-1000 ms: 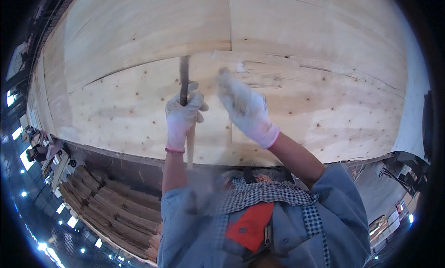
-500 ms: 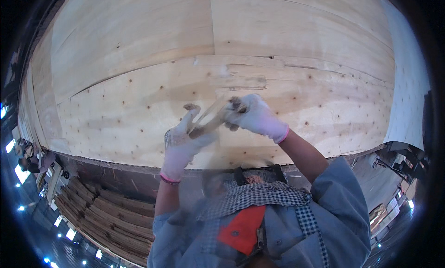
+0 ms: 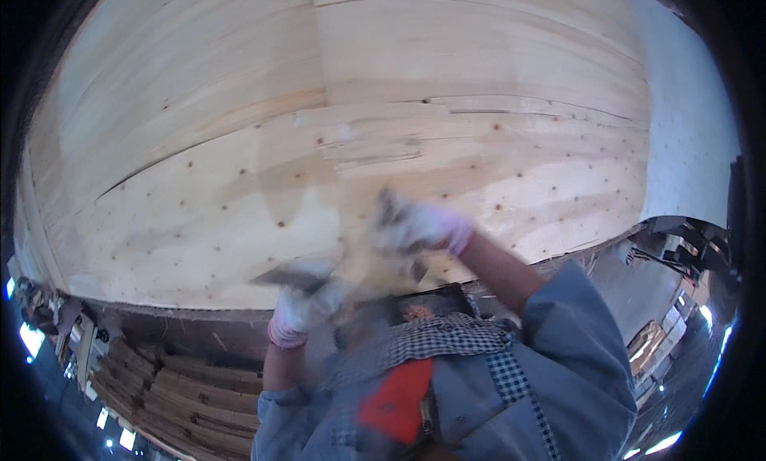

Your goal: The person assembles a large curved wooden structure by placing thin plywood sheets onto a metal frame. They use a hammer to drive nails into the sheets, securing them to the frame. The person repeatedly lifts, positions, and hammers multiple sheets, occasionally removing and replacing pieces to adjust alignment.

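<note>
Both my hands wear white gloves with pink cuffs and are blurred by motion. My left hand (image 3: 307, 305) is low at the near edge of a large pale veneer sheet (image 3: 447, 70), closed on the dark end of a thin veneer strip (image 3: 357, 263). My right hand (image 3: 416, 228) is higher and to the right, closed on the strip's other end. The strip hangs slanted between the hands, just above the sheet. A torn, splintered patch (image 3: 375, 146) lies in the sheet beyond my hands.
The veneer sheet fills most of the view, dotted with small dark knots. Below its near edge at the left lies a stack of wooden boards (image 3: 171, 389). A workshop floor with clutter (image 3: 678, 254) shows at the right.
Both hands have dropped toward the near edge of the sheet, pulling the strip with them. A second ago my left hand held it upright while the right hand was apart.
</note>
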`<control>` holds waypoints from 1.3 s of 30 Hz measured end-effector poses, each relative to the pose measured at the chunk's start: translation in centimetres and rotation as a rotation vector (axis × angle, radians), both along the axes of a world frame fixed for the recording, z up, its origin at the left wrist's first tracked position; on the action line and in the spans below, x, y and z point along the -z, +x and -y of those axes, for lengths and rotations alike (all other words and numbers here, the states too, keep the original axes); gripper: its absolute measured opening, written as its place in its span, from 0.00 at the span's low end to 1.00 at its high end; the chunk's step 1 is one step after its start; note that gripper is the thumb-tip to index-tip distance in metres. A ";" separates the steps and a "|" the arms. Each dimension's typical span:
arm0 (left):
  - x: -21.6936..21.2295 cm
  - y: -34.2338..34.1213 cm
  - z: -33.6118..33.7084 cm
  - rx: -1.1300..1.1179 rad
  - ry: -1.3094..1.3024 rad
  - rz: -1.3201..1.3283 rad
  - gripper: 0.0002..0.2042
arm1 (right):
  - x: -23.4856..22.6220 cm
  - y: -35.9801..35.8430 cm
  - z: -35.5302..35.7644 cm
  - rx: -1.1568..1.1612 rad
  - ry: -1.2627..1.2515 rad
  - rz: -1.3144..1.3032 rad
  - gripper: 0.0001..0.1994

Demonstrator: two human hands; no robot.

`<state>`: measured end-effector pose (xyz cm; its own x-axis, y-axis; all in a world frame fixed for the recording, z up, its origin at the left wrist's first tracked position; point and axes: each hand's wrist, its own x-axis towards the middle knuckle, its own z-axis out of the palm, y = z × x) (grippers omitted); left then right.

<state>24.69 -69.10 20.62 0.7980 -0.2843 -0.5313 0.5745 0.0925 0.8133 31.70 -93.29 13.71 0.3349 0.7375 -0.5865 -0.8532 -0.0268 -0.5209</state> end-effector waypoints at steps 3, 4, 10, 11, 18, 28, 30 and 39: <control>3.0 -2.6 1.8 -0.604 -0.160 0.055 0.11 | 2.4 -5.0 -1.6 0.340 0.326 -0.396 0.13; 1.6 -0.1 0.9 -0.467 -0.104 -0.075 0.12 | -0.3 -2.6 -0.9 0.300 0.331 -0.426 0.12; 5.6 4.2 1.2 0.266 0.372 -0.147 0.15 | -5.8 1.1 -0.2 -0.487 -0.742 1.429 0.09; 6.1 4.0 1.6 0.235 0.382 -0.118 0.15 | -5.5 1.7 0.1 -0.390 -0.748 1.363 0.10; 2.4 6.0 -10.3 -0.598 -0.800 0.514 0.10 | -2.6 -0.9 3.8 0.396 -0.467 -0.010 0.11; 5.0 6.0 -5.5 -1.009 -0.004 0.142 0.20 | 2.9 10.5 -3.9 0.139 -0.868 0.494 0.19; 5.0 5.2 -4.1 -1.024 0.057 0.041 0.20 | 5.2 11.2 -4.6 -0.030 -0.965 0.587 0.21; 9.0 3.5 -3.5 -0.873 -0.142 -0.041 0.25 | 11.4 13.9 -6.1 -0.922 -0.984 1.751 0.09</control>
<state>28.15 -65.61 11.65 0.7423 0.3513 -0.5706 0.2805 0.6104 0.7408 45.59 -87.17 2.30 0.6215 0.6999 -0.3519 0.7187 -0.6881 -0.0994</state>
